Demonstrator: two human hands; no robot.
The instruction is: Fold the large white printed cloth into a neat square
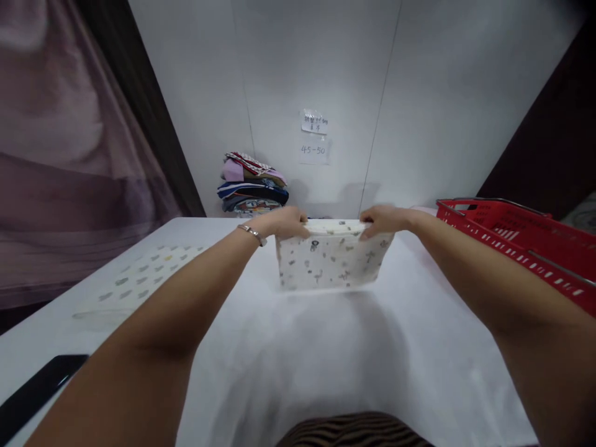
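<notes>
A white cloth with small printed figures [333,264] hangs folded between my two hands, above the white table [326,366]. My left hand [284,222] pinches its upper left corner, thumb in front. At the upper right corner, my right hand [379,220] grips the same edge. The lower edge of the cloth hangs over the table with a shadow beneath it. Another folded white cloth with grey heart-like prints [144,276] lies flat on the table to the left, partly hidden by my left forearm.
A stack of folded clothes [254,186] stands at the back against the wall. Handwritten paper signs [314,149] are stuck there. A red plastic basket [521,242] sits at the right. A black phone-like object [41,388] lies at the near left, below a pink curtain [69,155].
</notes>
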